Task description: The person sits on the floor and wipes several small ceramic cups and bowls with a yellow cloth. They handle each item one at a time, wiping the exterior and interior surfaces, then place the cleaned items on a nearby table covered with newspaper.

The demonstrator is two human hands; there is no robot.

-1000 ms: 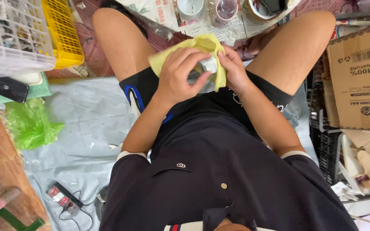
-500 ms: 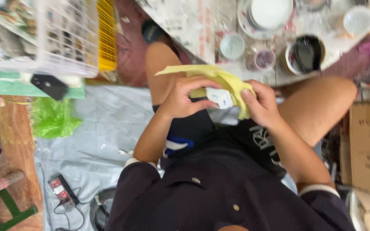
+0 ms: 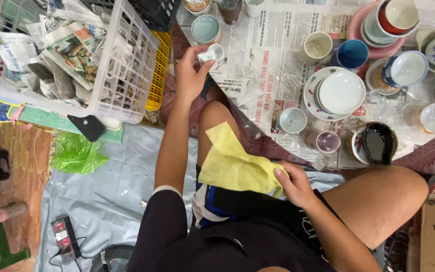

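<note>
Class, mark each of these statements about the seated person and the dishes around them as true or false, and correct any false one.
1. The left hand holds a small white cup out over the newspaper. True.
2. The right hand holds a blue sponge. False: it holds a yellow cloth on the lap.
3. A black phone lies beside the white basket. True.
4. The white basket is packed with plates. False: it holds crumpled newspaper.
5. A green plastic bag lies on the grey sheet. True.
</note>
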